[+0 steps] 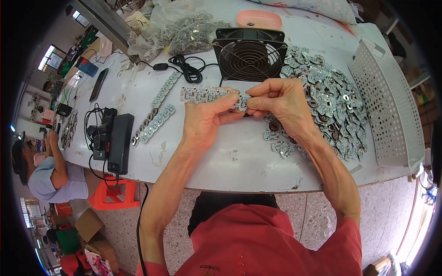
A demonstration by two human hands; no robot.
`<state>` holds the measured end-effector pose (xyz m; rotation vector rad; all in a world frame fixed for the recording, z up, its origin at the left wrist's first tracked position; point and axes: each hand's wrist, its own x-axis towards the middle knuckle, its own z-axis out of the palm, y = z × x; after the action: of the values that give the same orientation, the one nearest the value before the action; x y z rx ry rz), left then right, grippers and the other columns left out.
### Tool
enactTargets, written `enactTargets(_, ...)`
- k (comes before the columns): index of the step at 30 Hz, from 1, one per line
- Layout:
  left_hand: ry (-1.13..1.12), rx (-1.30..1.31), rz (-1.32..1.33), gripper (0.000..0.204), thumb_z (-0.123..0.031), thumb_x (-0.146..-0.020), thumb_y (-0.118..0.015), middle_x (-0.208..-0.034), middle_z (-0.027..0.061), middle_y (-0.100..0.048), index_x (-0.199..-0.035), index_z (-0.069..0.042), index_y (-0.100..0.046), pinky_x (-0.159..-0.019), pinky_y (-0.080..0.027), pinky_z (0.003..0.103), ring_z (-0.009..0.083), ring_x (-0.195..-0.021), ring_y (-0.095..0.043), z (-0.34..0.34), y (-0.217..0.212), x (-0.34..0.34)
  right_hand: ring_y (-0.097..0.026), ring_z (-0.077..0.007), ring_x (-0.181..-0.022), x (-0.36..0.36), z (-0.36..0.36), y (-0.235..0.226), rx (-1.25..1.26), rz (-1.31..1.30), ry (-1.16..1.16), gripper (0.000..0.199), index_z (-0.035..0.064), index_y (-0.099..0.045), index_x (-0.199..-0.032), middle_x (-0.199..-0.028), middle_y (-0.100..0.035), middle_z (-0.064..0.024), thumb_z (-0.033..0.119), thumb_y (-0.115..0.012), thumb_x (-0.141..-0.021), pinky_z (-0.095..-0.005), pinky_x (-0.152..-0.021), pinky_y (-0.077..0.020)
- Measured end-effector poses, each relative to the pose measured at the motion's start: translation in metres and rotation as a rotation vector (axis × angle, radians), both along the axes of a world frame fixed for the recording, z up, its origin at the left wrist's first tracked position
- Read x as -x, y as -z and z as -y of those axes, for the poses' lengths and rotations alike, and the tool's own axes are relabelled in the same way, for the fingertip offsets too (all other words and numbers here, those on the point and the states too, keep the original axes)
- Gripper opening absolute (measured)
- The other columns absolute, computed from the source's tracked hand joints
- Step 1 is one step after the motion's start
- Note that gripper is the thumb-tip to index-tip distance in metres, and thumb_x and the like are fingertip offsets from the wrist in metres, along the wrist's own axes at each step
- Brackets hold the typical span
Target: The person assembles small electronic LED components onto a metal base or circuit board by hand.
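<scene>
My left hand is closed around a strip of silvery stamped metal plates, its thumb lying across the top. The strip is held level above the white table. At its right end my right hand pinches with thumb and fingertips; whatever sits between them is too small and covered to make out. Close by on the right spreads a large heap of similar metal plates, some with brown round pieces. Left of my hands lie two more strips, an upper strip and a lower strip, with several small ring-shaped pieces beside them.
A black fan stands behind my hands, its cable coiled to the left. Black power adapters lie at the left edge. A white perforated basket borders the heap. Behind are a pink dish and plastic bags. Another person sits far left.
</scene>
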<state>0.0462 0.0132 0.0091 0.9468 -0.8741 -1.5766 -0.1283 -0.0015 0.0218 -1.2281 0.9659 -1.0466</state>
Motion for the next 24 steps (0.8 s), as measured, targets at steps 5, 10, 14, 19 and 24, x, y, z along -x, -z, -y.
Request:
enactTargets(5,-0.028,0.007,0.028,0.017,-0.006,-0.081,-0.06,-0.085,0.0105,-0.064,-0.094,0.004,-0.061,-0.071,-0.055,0.033,0.0201,-0.076,-0.064,0.0,-0.0001,0.0012,-0.061,-0.0134,-0.06,-0.0011,0.0011,0.0013,-0.022,0.043,-0.002,0.015,-0.007,-0.064,-0.085,-0.07,-0.064,-0.0123,-0.003,-0.066,-0.07,-0.0207,-0.056,-0.0496)
enactTargets(10,-0.013,-0.025,-0.017,0.017,-0.008,-0.082,-0.059,-0.09,0.0115,-0.063,-0.094,0.004,-0.06,-0.078,-0.052,0.034,0.0205,-0.083,-0.063,0.0001,0.0001,-0.0003,-0.062,-0.0135,-0.062,-0.0016,0.0015,-0.0007,-0.027,0.047,-0.016,0.015,-0.0065,-0.064,-0.085,-0.072,-0.064,-0.012,-0.001,-0.066,-0.071,-0.021,-0.056,-0.0503)
enactTargets(14,0.0,-0.072,-0.066,0.017,-0.009,-0.083,-0.058,-0.091,0.0115,-0.063,-0.094,0.004,-0.059,-0.08,-0.051,0.034,0.0207,-0.083,-0.062,0.0007,0.0033,-0.0012,-0.062,-0.0128,-0.063,-0.0012,0.0006,-0.0039,-0.057,0.044,-0.054,0.015,-0.006,-0.062,-0.086,-0.073,-0.063,-0.0115,0.001,-0.065,-0.074,-0.021,-0.056,-0.0506)
enactTargets(19,0.055,-0.092,-0.165,0.017,-0.007,-0.08,-0.062,-0.089,0.009,-0.063,-0.094,0.002,-0.061,-0.073,-0.05,0.032,0.0174,-0.079,-0.06,0.0016,0.0074,-0.0051,-0.061,-0.0128,-0.062,-0.0014,0.0002,-0.0033,-0.098,0.067,-0.083,0.016,-0.0055,-0.06,-0.089,-0.072,-0.063,-0.0111,0.003,-0.063,-0.075,-0.0207,-0.057,-0.0503)
enactTargets(24,0.126,-0.1,-0.254,0.019,-0.011,-0.086,-0.055,-0.087,0.0108,-0.061,-0.097,0.005,-0.057,-0.077,-0.051,0.032,0.0166,-0.075,-0.059,0.0015,0.0062,-0.0046,-0.061,-0.0123,-0.061,-0.0007,0.001,-0.0022,-0.112,0.121,-0.091,0.016,-0.0053,-0.06,-0.089,-0.073,-0.062,-0.0107,0.003,-0.063,-0.075,-0.0203,-0.057,-0.0501)
